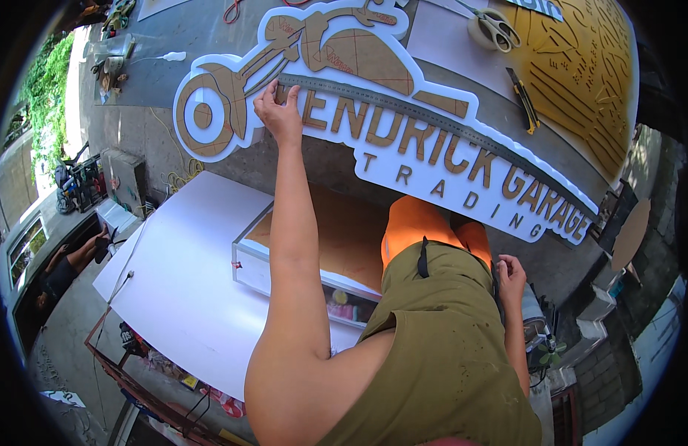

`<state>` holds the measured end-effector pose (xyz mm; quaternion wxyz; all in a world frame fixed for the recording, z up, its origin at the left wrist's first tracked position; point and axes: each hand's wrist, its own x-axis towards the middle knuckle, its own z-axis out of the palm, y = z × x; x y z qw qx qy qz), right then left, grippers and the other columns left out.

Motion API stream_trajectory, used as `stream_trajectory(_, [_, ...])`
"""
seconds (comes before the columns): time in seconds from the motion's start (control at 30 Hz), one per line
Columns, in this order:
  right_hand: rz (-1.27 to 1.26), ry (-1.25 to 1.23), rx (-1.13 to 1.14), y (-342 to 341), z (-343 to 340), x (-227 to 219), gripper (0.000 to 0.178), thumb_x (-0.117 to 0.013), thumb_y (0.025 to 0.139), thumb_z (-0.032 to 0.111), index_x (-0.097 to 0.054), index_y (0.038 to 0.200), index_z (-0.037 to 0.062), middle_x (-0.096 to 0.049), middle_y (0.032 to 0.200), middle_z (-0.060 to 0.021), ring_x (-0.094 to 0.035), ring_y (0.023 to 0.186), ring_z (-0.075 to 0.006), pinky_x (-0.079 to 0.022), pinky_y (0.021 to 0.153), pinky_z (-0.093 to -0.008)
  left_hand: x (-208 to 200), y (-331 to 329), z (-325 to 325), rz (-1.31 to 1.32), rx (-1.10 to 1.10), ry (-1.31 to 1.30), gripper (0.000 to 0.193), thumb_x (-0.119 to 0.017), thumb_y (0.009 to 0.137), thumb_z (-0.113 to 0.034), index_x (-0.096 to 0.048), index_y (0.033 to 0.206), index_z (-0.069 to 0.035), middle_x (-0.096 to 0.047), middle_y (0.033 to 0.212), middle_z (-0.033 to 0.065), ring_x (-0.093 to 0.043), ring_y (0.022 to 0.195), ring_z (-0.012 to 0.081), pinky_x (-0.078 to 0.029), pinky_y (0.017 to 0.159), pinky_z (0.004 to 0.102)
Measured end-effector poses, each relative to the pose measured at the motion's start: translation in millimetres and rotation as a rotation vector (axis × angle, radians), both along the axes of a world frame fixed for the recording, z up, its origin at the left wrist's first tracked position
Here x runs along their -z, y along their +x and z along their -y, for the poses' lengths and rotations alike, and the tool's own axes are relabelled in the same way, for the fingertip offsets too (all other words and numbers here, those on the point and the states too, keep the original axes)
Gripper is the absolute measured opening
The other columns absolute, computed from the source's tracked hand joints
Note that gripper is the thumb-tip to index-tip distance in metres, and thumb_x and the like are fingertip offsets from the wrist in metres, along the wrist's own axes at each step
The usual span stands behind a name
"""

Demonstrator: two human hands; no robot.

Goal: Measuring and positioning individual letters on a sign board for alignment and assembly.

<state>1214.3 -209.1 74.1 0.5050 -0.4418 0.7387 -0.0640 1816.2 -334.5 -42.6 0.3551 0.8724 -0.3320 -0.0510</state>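
Observation:
A long metal ruler [425,115] lies slantwise across a white cut-out sign [448,195] with brown raised letters and a brown motorcycle shape [359,59] above them. My left hand [278,113] reaches out to the ruler's left end, with thumb and fingers closed about it near the first letter, which the hand partly covers. My right hand [512,276] hangs beside my right thigh, below the sign's lower edge. Its fingers are loosely bent and a little apart, and nothing shows in them.
On the far right lie a yellow-handled utility knife [524,102], grey-handled scissors [492,31] and a gold-brown sheet with cut shapes [574,82]. A large white sheet [188,275] and a glass-sided case [254,253] stand at my left. Another person [65,271] lies at far left.

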Motion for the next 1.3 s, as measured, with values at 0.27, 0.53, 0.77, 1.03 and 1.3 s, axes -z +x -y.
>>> stream_trajectory(0.27, [-0.021, 0.005, -0.010, 3, 2, 1, 0.015, -0.058, 0.096, 0.006, -0.066, 0.106, -0.0019, -0.068, 0.088, -0.0050, -0.062, 0.078, -0.0101, -0.051, 0.072, -0.0257, -1, 0, 1, -0.006, 0.004, 0.005, 0.047, -0.083, 0.079, -0.027, -0.067, 0.117, -0.004, -0.052, 0.111, 0.0092, -0.052, 0.100, 0.0248, -0.046, 0.090, 0.0368])
stream_trajectory(0.53, [-0.014, -0.018, -0.022, 7, 3, 4, 0.016, -0.058, 0.095, 0.006, -0.066, 0.105, -0.0028, -0.069, 0.087, -0.0051, -0.062, 0.078, -0.0103, -0.051, 0.072, -0.0263, 3, 1, 0, 0.008, -0.003, 0.020, 0.047, -0.083, 0.079, -0.027, -0.067, 0.117, -0.005, -0.052, 0.111, 0.0095, -0.051, 0.102, 0.0255, -0.045, 0.092, 0.0378])
stream_trajectory(0.77, [-0.050, -0.013, -0.058, 5, 0, 5, 0.016, -0.058, 0.095, 0.006, -0.067, 0.105, -0.0026, -0.069, 0.086, -0.0052, -0.062, 0.077, -0.0100, -0.051, 0.071, -0.0266, 2, -1, 1, 0.006, -0.013, 0.029, 0.046, -0.083, 0.079, -0.027, -0.067, 0.118, -0.006, -0.051, 0.112, 0.0107, -0.050, 0.105, 0.0263, -0.045, 0.093, 0.0384])
stream_trajectory(1.03, [-0.038, -0.017, -0.059, 7, 2, 5, 0.016, -0.059, 0.094, 0.006, -0.066, 0.105, -0.0030, -0.069, 0.088, -0.0063, -0.063, 0.078, -0.0104, -0.051, 0.072, -0.0272, -4, -1, 2, 0.131, 0.042, 0.062, 0.045, -0.082, 0.080, -0.026, -0.065, 0.119, -0.010, -0.049, 0.117, 0.0111, -0.049, 0.108, 0.0289, -0.042, 0.095, 0.0438])
stream_trajectory(1.3, [-0.002, 0.013, -0.007, 5, 6, 1, 0.016, -0.057, 0.095, 0.005, -0.066, 0.107, -0.0026, -0.069, 0.089, -0.0061, -0.063, 0.078, -0.0108, -0.052, 0.072, -0.0274, -37, 29, 21, 0.322, 0.504, 0.300, 0.042, -0.080, 0.078, -0.020, -0.066, 0.117, -0.023, -0.046, 0.128, 0.0095, -0.048, 0.113, 0.0302, -0.041, 0.097, 0.0466])
